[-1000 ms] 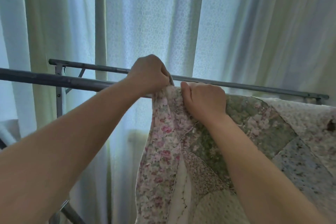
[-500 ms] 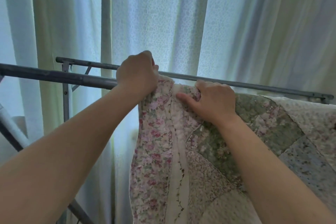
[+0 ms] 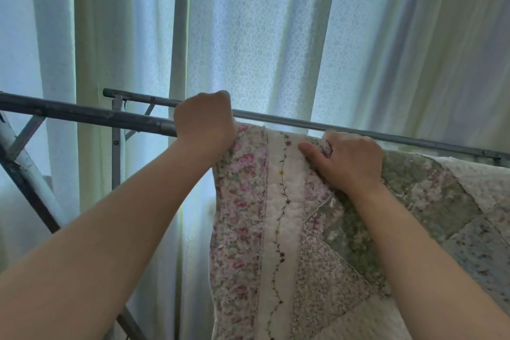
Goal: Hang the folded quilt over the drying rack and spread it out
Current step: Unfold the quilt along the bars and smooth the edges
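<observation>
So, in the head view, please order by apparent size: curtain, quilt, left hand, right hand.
Largest: curtain.
Then: quilt.
Last: left hand and right hand, which look about alike, so I do not rank them.

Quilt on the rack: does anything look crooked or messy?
Slightly. The quilt puckers under the right hand and covers only the right part of the drying rack; the left hand grips its edge. No damage shows.

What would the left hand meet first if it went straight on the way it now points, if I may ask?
Probably the rack's far rail, just beyond the left hand; behind that, the curtain. Depth is hard to judge.
</observation>
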